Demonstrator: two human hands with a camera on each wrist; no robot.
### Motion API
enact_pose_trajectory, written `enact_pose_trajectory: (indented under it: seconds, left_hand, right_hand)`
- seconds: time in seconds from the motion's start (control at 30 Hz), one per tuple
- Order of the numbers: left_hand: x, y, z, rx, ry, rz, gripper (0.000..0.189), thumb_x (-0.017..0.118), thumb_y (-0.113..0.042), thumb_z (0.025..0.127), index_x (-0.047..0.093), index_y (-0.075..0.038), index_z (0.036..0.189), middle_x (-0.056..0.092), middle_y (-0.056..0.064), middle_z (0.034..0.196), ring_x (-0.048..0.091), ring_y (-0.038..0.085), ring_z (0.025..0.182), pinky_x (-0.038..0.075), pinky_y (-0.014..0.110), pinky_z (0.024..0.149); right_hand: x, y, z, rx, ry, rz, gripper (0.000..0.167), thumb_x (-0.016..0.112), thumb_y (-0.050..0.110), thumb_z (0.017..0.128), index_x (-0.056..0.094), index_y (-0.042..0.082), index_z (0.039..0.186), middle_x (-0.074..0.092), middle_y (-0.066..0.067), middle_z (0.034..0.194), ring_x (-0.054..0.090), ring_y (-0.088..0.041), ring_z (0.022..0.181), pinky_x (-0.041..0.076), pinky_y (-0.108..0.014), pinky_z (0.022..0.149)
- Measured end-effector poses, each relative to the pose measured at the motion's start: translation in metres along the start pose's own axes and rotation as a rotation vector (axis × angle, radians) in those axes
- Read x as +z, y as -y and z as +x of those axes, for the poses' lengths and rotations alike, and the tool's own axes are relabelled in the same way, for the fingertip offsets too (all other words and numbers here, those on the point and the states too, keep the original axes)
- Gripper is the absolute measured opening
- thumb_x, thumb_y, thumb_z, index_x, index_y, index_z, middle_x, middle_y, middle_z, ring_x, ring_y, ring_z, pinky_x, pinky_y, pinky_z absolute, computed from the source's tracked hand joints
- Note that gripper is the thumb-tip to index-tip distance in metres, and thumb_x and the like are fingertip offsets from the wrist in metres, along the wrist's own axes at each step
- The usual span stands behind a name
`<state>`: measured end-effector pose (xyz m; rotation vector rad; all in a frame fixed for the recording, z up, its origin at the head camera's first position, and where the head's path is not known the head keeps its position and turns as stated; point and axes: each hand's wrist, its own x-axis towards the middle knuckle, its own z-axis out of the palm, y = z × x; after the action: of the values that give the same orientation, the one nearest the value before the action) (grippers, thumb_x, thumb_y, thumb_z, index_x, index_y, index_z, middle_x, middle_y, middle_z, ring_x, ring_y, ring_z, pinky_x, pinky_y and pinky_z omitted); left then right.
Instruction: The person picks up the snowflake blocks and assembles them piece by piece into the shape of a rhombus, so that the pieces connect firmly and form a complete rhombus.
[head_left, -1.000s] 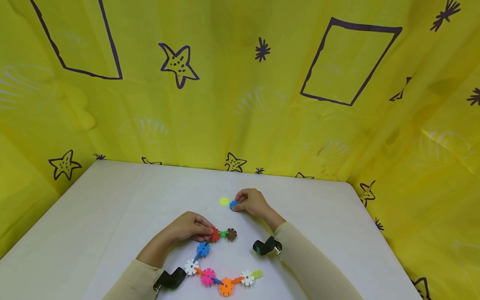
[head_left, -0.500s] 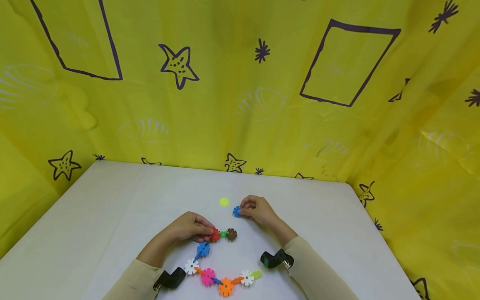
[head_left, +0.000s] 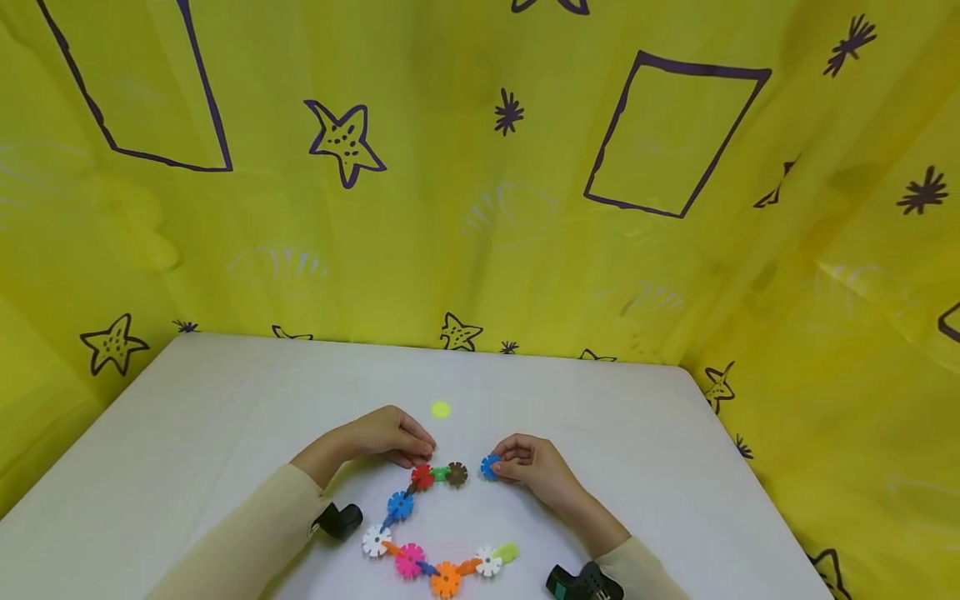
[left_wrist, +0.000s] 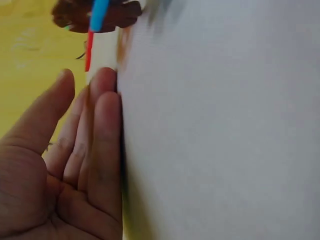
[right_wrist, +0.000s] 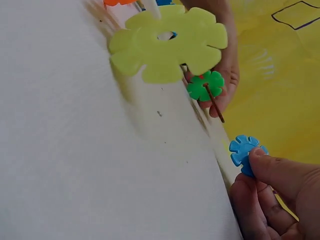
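My right hand (head_left: 546, 473) pinches a blue notched plastic disc (head_left: 488, 467) between thumb and fingers, just right of a chain of linked discs. In the right wrist view the thumb lies across the blue disc (right_wrist: 241, 149). The chain curves in a C, from a brown disc (head_left: 457, 475) through green and a red disc (head_left: 422, 477), down to a pink disc (head_left: 410, 561) and a lime disc (head_left: 507, 553). My left hand (head_left: 386, 435) is just behind the red disc; the left wrist view shows its thumb apart from the extended fingers (left_wrist: 106, 130), nothing between them.
A loose yellow disc (head_left: 441, 409) lies on the white table (head_left: 600, 417) behind the chain. Yellow printed cloth (head_left: 420, 250) hangs at the back and sides of the table. A black wrist camera (head_left: 339, 522) sits at the left sleeve, close to the chain.
My right hand has brought the blue disc from beside the yellow disc toward the chain's brown end. My left hand has let go of the red disc and moved slightly back. The head view has shifted slightly.
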<state>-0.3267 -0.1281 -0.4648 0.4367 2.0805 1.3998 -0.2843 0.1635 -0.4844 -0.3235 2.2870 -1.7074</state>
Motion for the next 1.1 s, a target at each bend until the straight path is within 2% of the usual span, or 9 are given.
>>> enact_pose_trajectory:
  seconds: [0.13, 0.3, 0.43, 0.57, 0.7, 0.87, 1.1]
  left_hand:
    - [0.006, -0.007, 0.014, -0.016, 0.048, 0.047, 0.02, 0.071, -0.015, 0.091, 0.075, 0.001, 0.102, 0.075, 0.008, 0.088, 0.069, 0.01, 0.073, 0.06, 0.027, 0.071]
    - [0.013, -0.017, 0.022, 0.003, 0.093, 0.184, 0.017, 0.073, -0.016, 0.088, 0.077, -0.003, 0.099, 0.076, 0.005, 0.086, 0.064, 0.006, 0.068, 0.057, 0.023, 0.067]
    - [0.018, -0.019, 0.025, 0.0, 0.08, 0.253, 0.015, 0.076, -0.017, 0.086, 0.079, -0.007, 0.096, 0.075, 0.001, 0.083, 0.055, 0.005, 0.063, 0.05, 0.018, 0.06]
    - [0.021, -0.018, 0.026, 0.025, 0.053, 0.296, 0.013, 0.078, -0.018, 0.084, 0.08, -0.008, 0.093, 0.075, 0.0, 0.082, 0.052, 0.006, 0.065, 0.044, 0.019, 0.06]
    - [0.021, -0.015, 0.023, 0.05, 0.038, 0.31, 0.013, 0.078, -0.019, 0.084, 0.08, -0.01, 0.093, 0.076, -0.001, 0.086, 0.056, 0.004, 0.072, 0.046, 0.021, 0.067]
    - [0.02, -0.007, 0.014, 0.054, 0.008, 0.284, 0.013, 0.076, -0.022, 0.085, 0.08, -0.012, 0.094, 0.077, -0.001, 0.089, 0.061, 0.005, 0.081, 0.05, 0.025, 0.078]
    - [0.02, 0.001, 0.002, 0.07, -0.044, 0.233, 0.015, 0.076, -0.023, 0.086, 0.08, -0.011, 0.094, 0.076, 0.001, 0.091, 0.063, 0.007, 0.085, 0.052, 0.026, 0.08]
  right_hand:
    - [0.002, -0.002, 0.001, 0.004, -0.009, -0.002, 0.022, 0.075, 0.011, 0.086, 0.068, -0.003, 0.102, 0.068, -0.002, 0.085, 0.059, -0.008, 0.073, 0.052, -0.017, 0.066]
    - [0.004, -0.004, -0.001, -0.008, -0.017, -0.02, 0.021, 0.075, 0.011, 0.086, 0.068, -0.002, 0.101, 0.069, -0.002, 0.086, 0.06, -0.007, 0.073, 0.052, -0.017, 0.066]
    - [0.005, -0.003, -0.001, -0.014, -0.006, -0.023, 0.02, 0.075, 0.011, 0.086, 0.069, -0.002, 0.101, 0.068, 0.0, 0.084, 0.061, -0.007, 0.072, 0.053, -0.017, 0.066]
    - [0.005, -0.003, -0.001, -0.019, 0.004, -0.024, 0.02, 0.075, 0.011, 0.086, 0.069, -0.002, 0.1, 0.069, -0.001, 0.085, 0.062, -0.008, 0.074, 0.053, -0.017, 0.067]
    - [0.007, -0.003, -0.001, -0.031, 0.01, -0.019, 0.019, 0.075, 0.01, 0.086, 0.069, -0.002, 0.101, 0.07, -0.002, 0.086, 0.062, -0.008, 0.074, 0.053, -0.017, 0.067]
    - [0.009, -0.003, 0.0, -0.043, 0.03, -0.007, 0.019, 0.075, 0.008, 0.086, 0.07, -0.002, 0.101, 0.071, -0.004, 0.087, 0.062, -0.008, 0.075, 0.053, -0.018, 0.067]
    - [0.012, -0.001, 0.002, -0.067, 0.051, -0.029, 0.019, 0.076, 0.007, 0.085, 0.071, -0.001, 0.101, 0.072, -0.007, 0.091, 0.064, -0.011, 0.078, 0.054, -0.018, 0.07]
